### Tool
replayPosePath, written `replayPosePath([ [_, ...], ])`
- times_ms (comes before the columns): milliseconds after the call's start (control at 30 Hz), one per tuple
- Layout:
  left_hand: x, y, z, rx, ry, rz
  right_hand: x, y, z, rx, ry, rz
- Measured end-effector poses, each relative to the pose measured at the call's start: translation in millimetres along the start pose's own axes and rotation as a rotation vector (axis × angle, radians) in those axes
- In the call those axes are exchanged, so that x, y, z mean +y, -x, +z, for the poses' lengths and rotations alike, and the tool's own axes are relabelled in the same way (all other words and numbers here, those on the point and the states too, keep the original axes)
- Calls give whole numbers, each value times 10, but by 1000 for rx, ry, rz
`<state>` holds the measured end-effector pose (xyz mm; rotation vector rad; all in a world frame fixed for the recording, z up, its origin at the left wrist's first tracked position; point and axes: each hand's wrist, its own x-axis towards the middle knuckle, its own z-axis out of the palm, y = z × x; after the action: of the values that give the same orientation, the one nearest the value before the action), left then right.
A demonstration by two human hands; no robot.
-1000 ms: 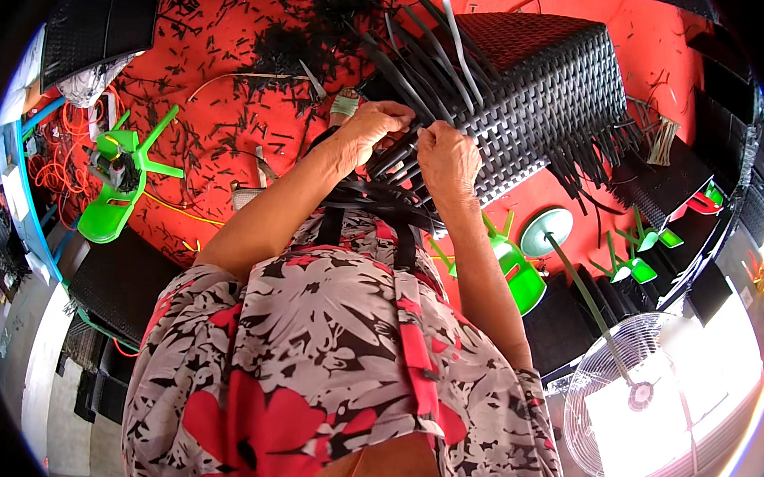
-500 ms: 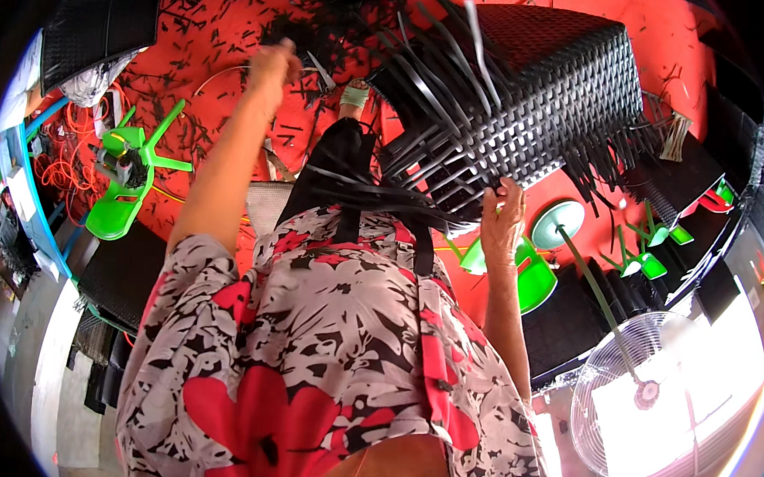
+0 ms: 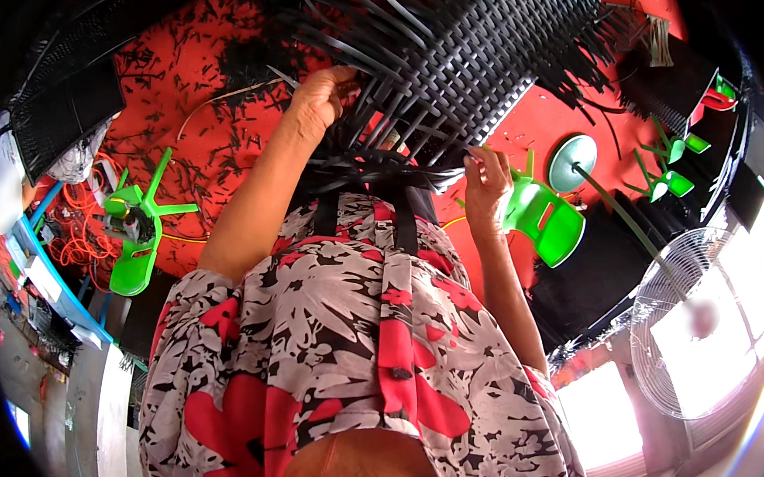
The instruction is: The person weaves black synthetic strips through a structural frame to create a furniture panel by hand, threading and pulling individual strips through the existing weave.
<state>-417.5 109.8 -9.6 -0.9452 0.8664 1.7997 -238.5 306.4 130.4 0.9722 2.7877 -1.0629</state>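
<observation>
Both hands have shifted on the black woven plastic-strip panel [image 3: 489, 66]: left hand [image 3: 320, 99], lower than before, clamps loose strips, right hand [image 3: 488, 179] pinches one strand, so weaving continues

The large black woven-strip basket [image 3: 489, 61] fills the far middle, its loose strip ends fanning down between the left hand [image 3: 320, 99] and right hand [image 3: 488, 179], so little open room lies between them. Left of the left hand, the red floor [image 3: 189, 96] is open but littered with black strip offcuts. Right of the right hand, a green plastic stool [image 3: 545, 218] stands just beside it. Farther right, a pale round disc on a dark rod [image 3: 573, 158] blocks the way.
</observation>
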Motion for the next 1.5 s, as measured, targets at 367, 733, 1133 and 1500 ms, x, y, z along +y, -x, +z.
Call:
replayPosePath([
  [367, 37, 877, 186, -85, 19, 676, -358, -282, 635, -85, 113, -408],
  [733, 6, 738, 203, 90, -58, 301, -379, -367, 582, -179, -60, -164],
  [1133, 86, 401, 463, 159, -769, 178, -375, -484, 665, -217, 145, -266],
  [1500, -279, -349, -18, 436, -1100, 532, -188, -731, 842, -615, 252, -287],
])
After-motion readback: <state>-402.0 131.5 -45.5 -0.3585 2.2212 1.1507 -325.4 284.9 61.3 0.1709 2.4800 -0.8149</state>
